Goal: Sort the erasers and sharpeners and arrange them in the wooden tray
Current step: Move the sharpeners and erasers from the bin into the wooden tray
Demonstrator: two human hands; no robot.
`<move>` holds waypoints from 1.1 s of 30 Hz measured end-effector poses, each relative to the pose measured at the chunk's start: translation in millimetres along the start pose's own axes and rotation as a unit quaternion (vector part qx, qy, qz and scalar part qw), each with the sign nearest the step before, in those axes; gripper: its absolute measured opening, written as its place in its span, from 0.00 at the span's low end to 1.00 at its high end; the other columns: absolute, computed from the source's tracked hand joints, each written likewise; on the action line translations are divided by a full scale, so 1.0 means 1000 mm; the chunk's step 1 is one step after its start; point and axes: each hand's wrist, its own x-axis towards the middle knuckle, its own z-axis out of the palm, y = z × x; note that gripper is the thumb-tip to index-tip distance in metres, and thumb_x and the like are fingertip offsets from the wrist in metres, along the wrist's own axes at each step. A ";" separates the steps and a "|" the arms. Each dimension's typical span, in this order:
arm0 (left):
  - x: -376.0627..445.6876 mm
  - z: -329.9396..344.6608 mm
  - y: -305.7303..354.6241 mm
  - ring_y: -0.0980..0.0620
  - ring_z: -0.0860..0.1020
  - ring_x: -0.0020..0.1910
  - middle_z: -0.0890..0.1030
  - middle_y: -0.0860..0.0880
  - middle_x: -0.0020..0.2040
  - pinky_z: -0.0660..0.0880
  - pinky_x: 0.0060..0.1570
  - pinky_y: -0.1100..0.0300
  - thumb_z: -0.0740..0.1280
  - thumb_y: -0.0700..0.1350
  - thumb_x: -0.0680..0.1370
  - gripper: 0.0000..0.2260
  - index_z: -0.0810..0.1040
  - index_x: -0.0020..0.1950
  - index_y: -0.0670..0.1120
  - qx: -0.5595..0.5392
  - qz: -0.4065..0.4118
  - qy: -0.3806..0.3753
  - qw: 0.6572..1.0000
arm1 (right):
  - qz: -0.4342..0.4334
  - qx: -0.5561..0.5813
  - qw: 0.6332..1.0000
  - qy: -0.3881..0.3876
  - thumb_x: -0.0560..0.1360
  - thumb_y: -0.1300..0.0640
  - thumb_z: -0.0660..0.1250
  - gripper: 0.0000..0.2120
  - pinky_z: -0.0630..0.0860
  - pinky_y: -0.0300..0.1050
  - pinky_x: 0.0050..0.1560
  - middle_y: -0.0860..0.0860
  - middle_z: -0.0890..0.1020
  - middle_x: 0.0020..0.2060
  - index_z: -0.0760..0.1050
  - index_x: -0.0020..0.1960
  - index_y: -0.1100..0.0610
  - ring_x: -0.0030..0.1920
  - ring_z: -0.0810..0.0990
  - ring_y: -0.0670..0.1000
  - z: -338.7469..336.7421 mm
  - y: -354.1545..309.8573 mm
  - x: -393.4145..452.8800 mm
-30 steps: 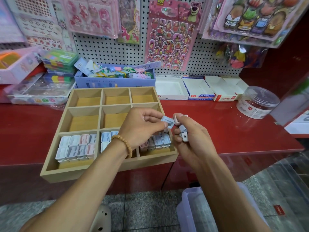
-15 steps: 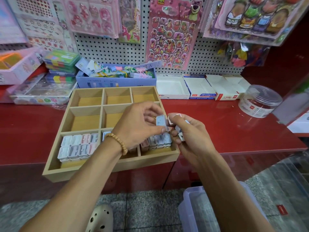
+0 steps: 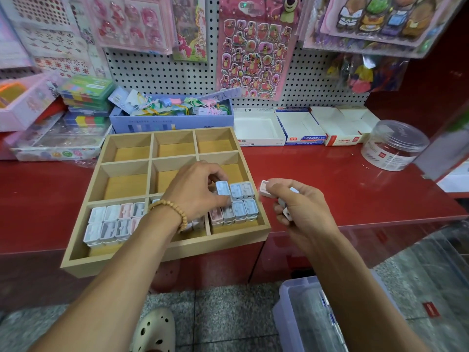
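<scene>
The wooden tray [image 3: 175, 154] with nine compartments sits on the red counter. Its near-left compartment holds several pastel sharpeners [image 3: 111, 222], and the near-right one holds more blue, grey and pink ones [image 3: 243, 209]. My left hand [image 3: 195, 191] pinches a blue sharpener [image 3: 222, 190] and sets it down in the near-right compartment beside the others. My right hand [image 3: 297, 207] hovers just right of the tray, gripping several small sharpeners, with a pink one [image 3: 265, 189] sticking out at the fingertips. The near-middle compartment is mostly hidden by my left wrist.
A blue box of stationery [image 3: 172, 118] stands behind the tray. White cardboard boxes [image 3: 299, 128] line the back right, and a clear round tub [image 3: 394, 146] stands at the far right. A plastic bin [image 3: 312, 316] sits on the floor below.
My left hand took a blue sharpener from my right hand and carried it down into the tray's near-right compartment. My right hand moved slightly right.
</scene>
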 end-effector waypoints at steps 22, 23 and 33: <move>-0.007 0.005 0.017 0.59 0.76 0.37 0.83 0.55 0.43 0.68 0.35 0.73 0.80 0.45 0.66 0.14 0.84 0.51 0.52 -0.126 0.112 -0.031 0.985 | -0.018 -0.010 0.999 -0.040 0.72 0.62 0.74 0.06 0.60 0.39 0.22 0.54 0.72 0.26 0.79 0.39 0.57 0.24 0.65 0.47 0.011 0.004 0.000; -0.007 0.005 0.016 0.60 0.75 0.36 0.83 0.56 0.42 0.67 0.35 0.72 0.79 0.45 0.67 0.13 0.85 0.50 0.52 -0.123 0.117 -0.027 0.985 | -0.017 -0.009 0.999 -0.048 0.73 0.62 0.74 0.05 0.60 0.38 0.22 0.53 0.73 0.25 0.80 0.40 0.58 0.24 0.65 0.47 0.013 0.004 -0.001; -0.015 -0.007 0.007 0.59 0.75 0.36 0.80 0.51 0.43 0.72 0.38 0.66 0.80 0.41 0.66 0.19 0.83 0.56 0.49 -0.160 0.080 -0.007 0.984 | -0.019 -0.010 0.999 -0.047 0.75 0.64 0.71 0.05 0.58 0.38 0.22 0.50 0.76 0.25 0.78 0.40 0.61 0.25 0.64 0.46 0.025 0.003 -0.006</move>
